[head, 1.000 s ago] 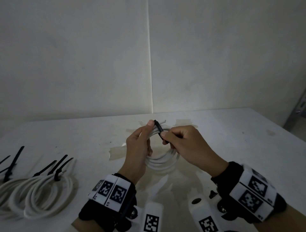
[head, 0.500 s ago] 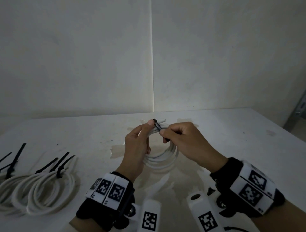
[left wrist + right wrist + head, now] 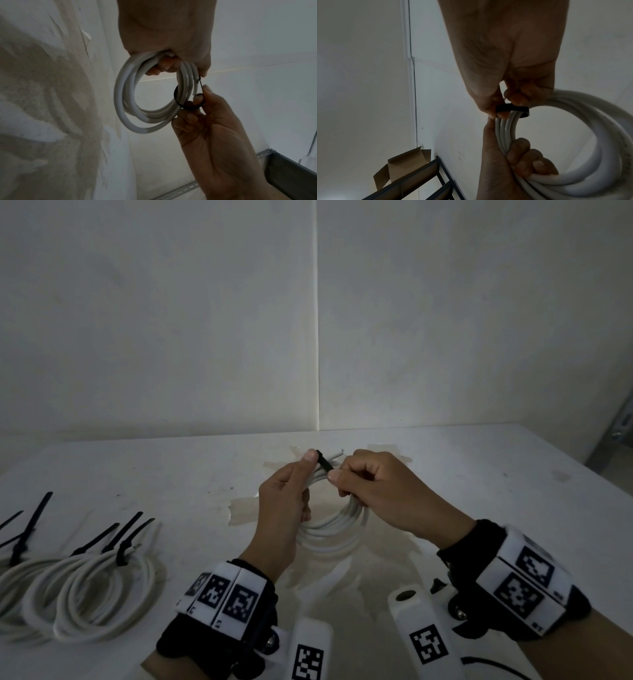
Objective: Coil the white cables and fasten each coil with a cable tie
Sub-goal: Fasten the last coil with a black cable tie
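Head view: left hand (image 3: 279, 508) gripping white cable coil (image 3: 337, 525) above table (image 3: 479, 474); right hand (image 3: 380, 491) pinching black cable tie (image 3: 324, 460) at coil's top; tied coils (image 3: 85, 587) lying at far left.
Left wrist view: fingers (image 3: 163, 66) curled through coil (image 3: 130, 94); right fingers pinching tie (image 3: 178, 100), looped around strands.
Right wrist view: thumb and fingertips (image 3: 515, 98) pinching tie (image 3: 511, 108) across strands; left hand (image 3: 513, 162) clutching coil (image 3: 599, 148) below; cardboard box (image 3: 404, 169) at lower left.

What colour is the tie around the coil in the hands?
Black. The cable tie shows best in the right wrist view, looped around the white coil.
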A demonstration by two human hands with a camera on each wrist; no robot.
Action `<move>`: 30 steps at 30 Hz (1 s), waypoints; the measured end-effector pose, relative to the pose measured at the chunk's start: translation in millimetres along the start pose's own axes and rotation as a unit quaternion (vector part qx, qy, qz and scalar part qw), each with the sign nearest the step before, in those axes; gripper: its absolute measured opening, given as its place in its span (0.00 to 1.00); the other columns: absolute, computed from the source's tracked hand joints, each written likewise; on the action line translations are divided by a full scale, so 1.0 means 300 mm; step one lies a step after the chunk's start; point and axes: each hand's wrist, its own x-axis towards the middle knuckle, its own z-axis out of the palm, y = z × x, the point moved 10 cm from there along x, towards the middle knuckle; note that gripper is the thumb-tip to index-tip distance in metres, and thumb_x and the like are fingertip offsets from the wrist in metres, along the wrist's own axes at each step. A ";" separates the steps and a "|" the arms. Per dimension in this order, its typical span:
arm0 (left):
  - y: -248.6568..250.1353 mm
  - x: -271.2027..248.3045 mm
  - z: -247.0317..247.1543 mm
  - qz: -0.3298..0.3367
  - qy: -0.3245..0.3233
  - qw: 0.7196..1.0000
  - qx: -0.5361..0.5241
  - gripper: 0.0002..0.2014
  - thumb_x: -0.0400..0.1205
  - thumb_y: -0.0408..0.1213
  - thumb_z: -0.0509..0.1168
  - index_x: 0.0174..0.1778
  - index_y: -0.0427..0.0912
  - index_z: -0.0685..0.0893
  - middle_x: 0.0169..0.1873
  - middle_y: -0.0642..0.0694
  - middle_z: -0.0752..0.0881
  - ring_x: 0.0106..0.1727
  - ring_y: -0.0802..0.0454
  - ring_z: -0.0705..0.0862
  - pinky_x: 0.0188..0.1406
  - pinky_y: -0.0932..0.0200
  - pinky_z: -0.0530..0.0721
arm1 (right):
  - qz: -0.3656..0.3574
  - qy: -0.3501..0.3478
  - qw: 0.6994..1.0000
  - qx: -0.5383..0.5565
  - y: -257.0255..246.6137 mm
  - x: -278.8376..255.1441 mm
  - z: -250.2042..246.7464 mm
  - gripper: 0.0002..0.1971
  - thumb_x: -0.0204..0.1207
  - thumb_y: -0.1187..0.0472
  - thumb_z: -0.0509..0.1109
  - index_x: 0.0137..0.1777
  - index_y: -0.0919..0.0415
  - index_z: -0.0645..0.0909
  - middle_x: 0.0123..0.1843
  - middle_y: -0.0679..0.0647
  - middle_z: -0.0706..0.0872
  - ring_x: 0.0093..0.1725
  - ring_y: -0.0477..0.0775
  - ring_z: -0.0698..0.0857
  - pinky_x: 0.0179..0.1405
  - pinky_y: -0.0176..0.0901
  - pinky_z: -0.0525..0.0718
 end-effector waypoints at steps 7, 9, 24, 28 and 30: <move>-0.009 0.000 -0.009 0.007 0.017 1.000 0.005 0.15 0.80 0.43 0.64 0.26 0.48 0.85 0.15 0.54 0.68 0.18 0.60 0.65 0.20 0.64 0.67 | -0.002 0.027 0.999 0.024 0.016 0.001 0.011 0.16 0.79 0.56 0.64 0.29 0.54 0.77 0.22 0.43 0.74 0.21 0.40 0.69 0.25 0.26 0.66; -0.012 -0.003 -0.008 0.013 0.019 1.000 0.013 0.15 0.80 0.42 0.64 0.26 0.47 0.84 0.15 0.53 0.68 0.18 0.59 0.65 0.19 0.65 0.67 | 0.000 0.042 0.999 0.019 0.023 0.008 0.016 0.17 0.80 0.56 0.64 0.28 0.53 0.76 0.18 0.40 0.74 0.21 0.40 0.70 0.26 0.26 0.67; 0.049 -0.016 0.009 0.058 -0.049 0.995 0.066 0.09 0.79 0.34 0.65 0.35 0.46 0.87 0.13 0.60 0.77 0.17 0.65 0.72 0.19 0.73 0.69 | 0.004 0.053 0.998 0.041 0.002 0.053 -0.038 0.12 0.77 0.52 0.66 0.42 0.59 0.86 0.39 0.46 0.86 0.32 0.35 0.78 0.36 0.26 0.75; 0.049 -0.026 0.015 0.076 -0.059 0.992 0.083 0.08 0.79 0.33 0.65 0.37 0.47 0.87 0.16 0.61 0.80 0.20 0.68 0.77 0.23 0.78 0.71 | 0.002 0.009 0.998 0.059 -0.003 0.065 0.001 0.07 0.76 0.62 0.68 0.43 0.62 0.87 0.38 0.42 0.86 0.36 0.30 0.82 0.38 0.19 0.77; 0.041 -0.024 0.001 0.069 -0.046 0.993 0.081 0.08 0.80 0.38 0.64 0.36 0.48 0.86 0.14 0.60 0.78 0.18 0.65 0.73 0.20 0.74 0.70 | 0.001 0.016 0.997 0.076 -0.004 0.065 -0.007 0.06 0.75 0.63 0.69 0.41 0.61 0.88 0.38 0.42 0.87 0.37 0.31 0.83 0.40 0.19 0.78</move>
